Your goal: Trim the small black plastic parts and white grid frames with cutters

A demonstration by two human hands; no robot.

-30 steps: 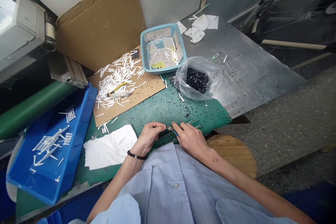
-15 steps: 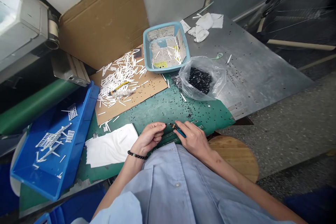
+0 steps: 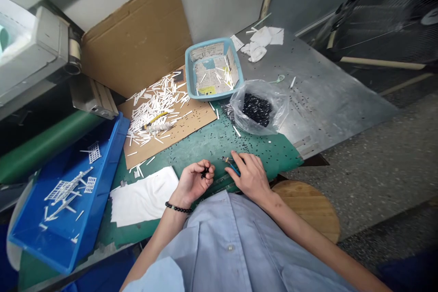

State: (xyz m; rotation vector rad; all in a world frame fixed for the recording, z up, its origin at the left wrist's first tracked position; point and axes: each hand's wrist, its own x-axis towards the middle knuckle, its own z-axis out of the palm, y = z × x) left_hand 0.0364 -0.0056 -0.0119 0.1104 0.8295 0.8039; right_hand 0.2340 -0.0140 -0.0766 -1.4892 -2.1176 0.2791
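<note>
My left hand (image 3: 195,181) is turned palm up at the table's near edge, its fingers curled around a small cluster of black pieces (image 3: 204,173). To its right, my right hand (image 3: 252,175) has its palm down over a pair of blue-handled nippers (image 3: 234,167). The jaws of the nippers point left, a short way from my left fingers. Part of the handles is hidden beneath the right hand. Beyond both hands stands a clear plastic bag (image 3: 278,112) holding a heap of small black pieces (image 3: 257,109).
A blue basket (image 3: 188,70) lined with newspaper holds white sticks. Many white sticks (image 3: 150,107) and a yellow-handled tool (image 3: 159,117) lie on cardboard. A white cloth (image 3: 145,197) and a blue tray (image 3: 68,255) with white lattice parts are leftward; a round stool (image 3: 308,205) stands right.
My left hand has rolled palm up, showing the black pieces in it, and has drawn away from the nippers' tip. My right fingers have spread a little over the nippers. The view has shifted slightly.
</note>
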